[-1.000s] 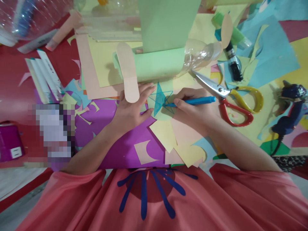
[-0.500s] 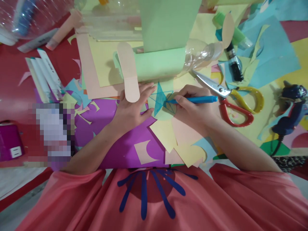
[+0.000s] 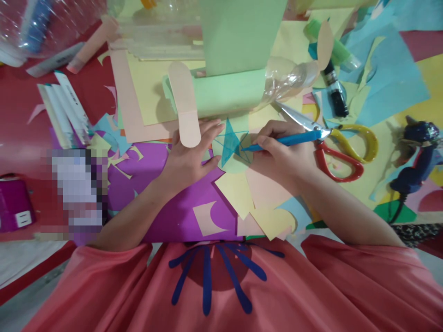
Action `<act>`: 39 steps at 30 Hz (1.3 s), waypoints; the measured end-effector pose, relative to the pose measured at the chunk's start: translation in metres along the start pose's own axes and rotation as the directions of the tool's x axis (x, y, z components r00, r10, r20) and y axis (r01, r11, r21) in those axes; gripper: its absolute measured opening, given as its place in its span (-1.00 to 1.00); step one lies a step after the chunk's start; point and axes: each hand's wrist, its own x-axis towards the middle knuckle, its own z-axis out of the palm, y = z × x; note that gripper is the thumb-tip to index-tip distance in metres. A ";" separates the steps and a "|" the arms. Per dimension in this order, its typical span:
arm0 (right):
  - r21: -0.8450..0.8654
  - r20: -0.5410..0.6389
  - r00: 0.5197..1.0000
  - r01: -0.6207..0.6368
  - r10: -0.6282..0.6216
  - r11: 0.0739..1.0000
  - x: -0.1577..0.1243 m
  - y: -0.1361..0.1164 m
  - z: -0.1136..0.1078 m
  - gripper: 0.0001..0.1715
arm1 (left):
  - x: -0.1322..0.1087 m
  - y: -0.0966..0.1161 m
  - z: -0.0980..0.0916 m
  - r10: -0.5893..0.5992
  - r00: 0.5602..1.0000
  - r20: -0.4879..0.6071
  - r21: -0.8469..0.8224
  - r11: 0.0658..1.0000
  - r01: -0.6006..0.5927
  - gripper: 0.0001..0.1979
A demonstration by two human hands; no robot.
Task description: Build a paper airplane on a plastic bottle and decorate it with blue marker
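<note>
A blue marker (image 3: 287,140) is pinched in my right hand (image 3: 277,150), its tip at the right side of a star drawn in blue (image 3: 229,145). The star is on a round pale-green paper (image 3: 235,167); its left part is coloured in and the right points are outlined. My left hand (image 3: 192,154) lies with fingers spread at the paper's left edge, the thumb apart. Partly over its fingers extends a pale paper strip with rounded ends (image 3: 188,120), attached to a plastic bottle (image 3: 287,80) wrapped in light-green paper (image 3: 228,92).
Scissors (image 3: 341,161) with red and yellow handles lie beside my right hand. Further right is a dark blue glue gun (image 3: 413,161). Several white markers (image 3: 65,110) lie at left. Purple paper (image 3: 155,212) and paper scraps (image 3: 235,191) cover the near side.
The marker tip has shifted slightly right, away from the coloured part of the star, and the marker has tilted. My left hand stays in place.
</note>
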 end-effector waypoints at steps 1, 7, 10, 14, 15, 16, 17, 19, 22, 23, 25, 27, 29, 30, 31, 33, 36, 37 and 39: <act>0.017 -0.013 1.000 0.009 -0.008 1.000 0.001 0.000 0.000 -0.72 | 0.000 0.000 0.000 0.002 1.000 0.001 0.002 1.000 -0.002 -0.48; 0.001 -0.032 0.999 0.036 -0.035 0.999 0.001 0.004 0.002 -0.71 | 0.000 0.001 -0.001 0.008 1.000 -0.007 0.001 1.000 -0.008 -0.49; -0.016 -0.024 0.999 0.023 -0.023 1.000 0.000 0.004 0.004 -0.67 | 0.000 0.002 -0.001 0.001 1.000 -0.005 0.003 1.000 -0.001 -0.49; -0.034 -0.060 0.998 0.005 -0.007 0.999 -0.001 0.001 0.005 -0.68 | 0.001 0.002 0.000 -0.006 1.000 -0.007 0.001 1.000 0.006 -0.48; -0.044 -0.058 0.998 0.003 -0.005 0.999 -0.001 0.000 0.005 -0.70 | 0.001 0.001 0.000 -0.003 1.000 -0.008 -0.001 1.000 0.003 -0.48; -0.057 -0.044 0.999 -0.001 -0.002 0.998 0.000 -0.001 0.004 -0.71 | 0.001 0.001 0.000 -0.001 1.000 -0.007 -0.003 1.000 0.001 -0.48; -0.072 -0.020 1.000 -0.006 0.005 0.997 0.000 -0.003 0.003 -0.73 | 0.001 0.001 0.000 -0.001 1.000 -0.004 -0.005 1.000 0.001 -0.48; -0.101 0.020 0.999 -0.027 0.029 0.994 0.000 -0.005 0.001 -0.74 | 0.001 0.001 -0.001 -0.003 1.000 0.002 -0.010 1.000 0.003 -0.48; -0.119 0.033 0.998 -0.057 0.062 0.991 -0.001 -0.009 0.000 -0.71 | 0.001 0.001 -0.001 -0.009 1.000 0.016 -0.013 1.000 0.009 -0.47; -0.112 0.028 0.997 -0.063 0.066 0.992 -0.001 -0.009 0.001 -0.70 | 0.001 0.002 -0.002 -0.012 1.000 0.019 -0.011 1.000 0.012 -0.47; -0.073 0.024 0.997 -0.065 0.067 0.995 -0.002 -0.009 0.002 -0.69 | 0.001 0.002 -0.002 -0.014 1.000 0.018 -0.006 1.000 0.014 -0.47; -0.013 0.003 0.998 -0.060 0.060 0.998 -0.002 -0.005 0.002 -0.69 | 0.001 0.002 -0.002 -0.013 1.000 0.014 -0.004 1.000 0.013 -0.46; 0.017 -0.032 0.999 -0.040 0.041 0.999 -0.001 -0.001 0.002 -0.69 | 0.001 0.002 -0.002 -0.010 1.000 0.017 -0.002 1.000 0.010 -0.46; 0.012 -0.056 0.998 -0.029 0.030 1.000 -0.001 0.001 0.002 -0.69 | 0.001 0.002 -0.002 -0.009 1.000 0.016 0.000 1.000 0.009 -0.47; -0.004 -0.074 0.997 -0.023 0.022 1.000 0.000 0.002 0.002 -0.70 | 0.001 0.002 -0.002 -0.008 1.000 0.016 0.001 1.000 0.008 -0.47; -0.034 -0.076 0.997 -0.021 0.018 0.999 0.000 0.003 0.002 -0.72 | 0.001 0.002 -0.001 -0.009 1.000 0.011 0.002 1.000 0.009 -0.47; -0.030 -0.045 0.999 -0.021 0.019 0.999 -0.001 0.001 0.003 -0.74 | 0.001 0.002 -0.001 -0.015 1.000 0.008 -0.001 1.000 0.015 -0.47; -0.027 -0.047 0.999 -0.014 0.012 1.000 -0.001 0.000 0.003 -0.74 | 0.001 0.002 -0.001 -0.013 1.000 0.007 -0.002 1.000 0.013 -0.47; -0.036 -0.062 0.998 -0.003 0.001 0.999 -0.002 -0.001 0.003 -0.71 | 0.001 0.002 -0.001 -0.009 1.000 0.006 0.000 1.000 0.009 -0.46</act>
